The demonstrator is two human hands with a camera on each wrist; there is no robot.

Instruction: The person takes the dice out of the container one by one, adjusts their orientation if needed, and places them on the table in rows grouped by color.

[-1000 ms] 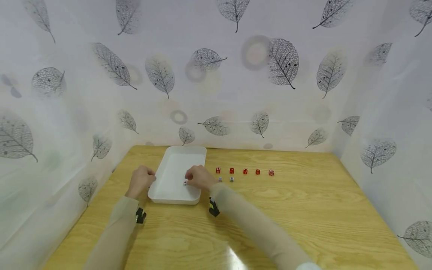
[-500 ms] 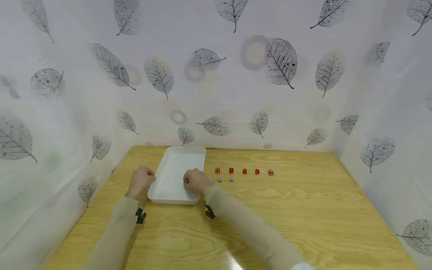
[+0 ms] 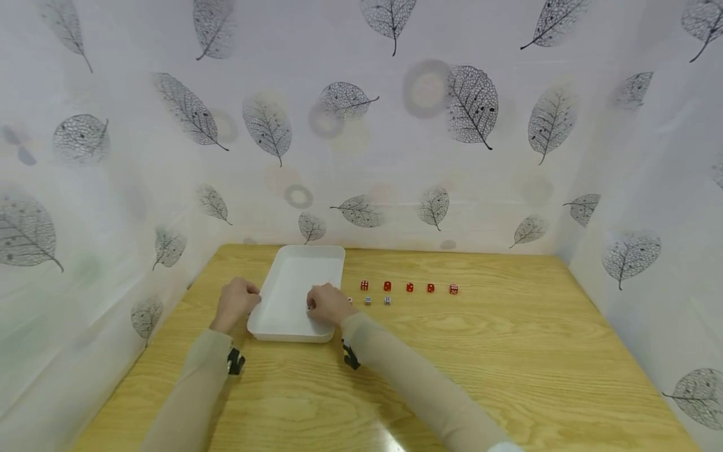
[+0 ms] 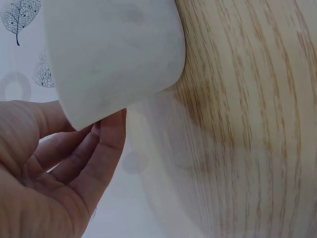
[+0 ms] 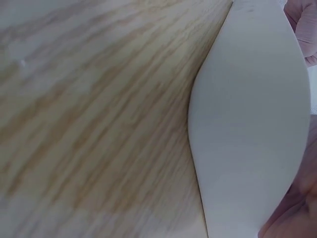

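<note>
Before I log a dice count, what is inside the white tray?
The right hand is in the white tray, with what looks like a die peeking out beside it. Whatever lies beneath that hand is covered.

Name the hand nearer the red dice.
Right. The right hand reaches into the white tray, left of the red dice; the left hand holds the tray's left edge.
</note>
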